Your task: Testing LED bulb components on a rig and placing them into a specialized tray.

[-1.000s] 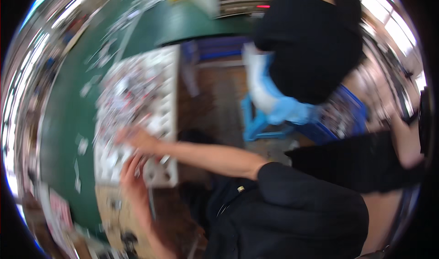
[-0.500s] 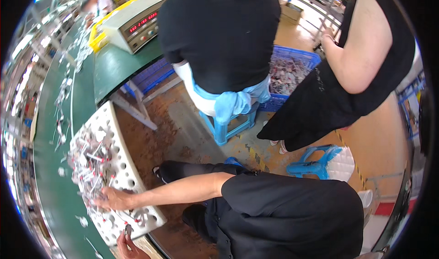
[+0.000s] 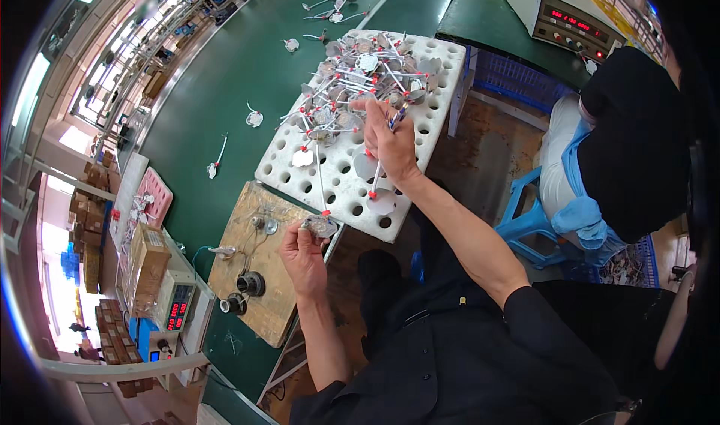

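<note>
Left hand: From the head view I find the left hand [image 3: 301, 264] closed by thumb and fingertips on a round disc [image 3: 321, 227], palm side only partly visible to me.
Held disc: Located just off the near edge of the white foam board [image 3: 341, 185]; a red end shows at its rim, and a thin white lead runs from there up over the board.
Right hand: I observe the right hand [image 3: 388, 138] above the board, fingers curled around a slim shiny object [image 3: 398, 117], its kind unclear to me; the index finger extends to the edge of the pile.
Pile: The pile of discs [image 3: 367, 63], with white leads and red ends, is heaped over the far part of the board.
Foam board: Rows of round holes; I note two joined discs [image 3: 382, 201] lying beneath the right wrist.
Green table: Loose discs [image 3: 255, 118] lie on the green table [image 3: 199, 140], left of the foam board.
Wooden board: Adjoining the foam board's near side, the wooden board [image 3: 279, 275] bears black round fittings [image 3: 251, 283].
Co-worker: Seated at right on a blue stool [image 3: 517, 209], I record a co-worker [image 3: 637, 140] in black.
</note>
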`<state>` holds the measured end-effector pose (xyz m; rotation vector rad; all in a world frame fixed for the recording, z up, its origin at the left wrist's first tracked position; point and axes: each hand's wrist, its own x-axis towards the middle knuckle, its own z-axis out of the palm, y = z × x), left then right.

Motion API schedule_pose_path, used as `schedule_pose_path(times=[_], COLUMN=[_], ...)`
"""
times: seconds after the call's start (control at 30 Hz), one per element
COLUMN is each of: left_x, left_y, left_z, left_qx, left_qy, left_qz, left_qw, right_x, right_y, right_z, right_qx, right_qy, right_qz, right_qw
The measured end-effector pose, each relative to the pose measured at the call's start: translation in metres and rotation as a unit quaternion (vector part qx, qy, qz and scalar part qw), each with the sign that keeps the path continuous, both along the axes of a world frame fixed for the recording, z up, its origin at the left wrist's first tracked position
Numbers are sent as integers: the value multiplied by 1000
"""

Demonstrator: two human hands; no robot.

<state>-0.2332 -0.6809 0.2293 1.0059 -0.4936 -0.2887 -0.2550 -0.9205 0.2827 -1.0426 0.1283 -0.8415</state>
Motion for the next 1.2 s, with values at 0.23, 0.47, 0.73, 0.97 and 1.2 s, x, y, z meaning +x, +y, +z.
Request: schedule_pose_path(times=[0.23, 0.47, 0.73, 0.97, 1.2], left_x=[3, 5, 1, -15, -25], left_y=[-5, -6, -21, -35, -30], left_z=[-14, -21, -26, -29, -30], left_qx=[-11, -32, -48, -92, -54], left_qy=[15, 38, 16, 93, 81], left_qz=[-10, 2, -12, -36, -39], left_qw=[1000, 999, 999, 991, 995], right_x=[4, -4, 3, -11, -6], right_y=[9, 13, -4, 17, 21], right_z=[-28, -43, -12, 15, 12], right_qx=[-342, -332, -319, -119, -100], right_qy=[-15, 75, 170, 165, 161], right_qz=[-256, -111, 43, 203, 160], right_qw=[904, 934, 931, 958, 969])
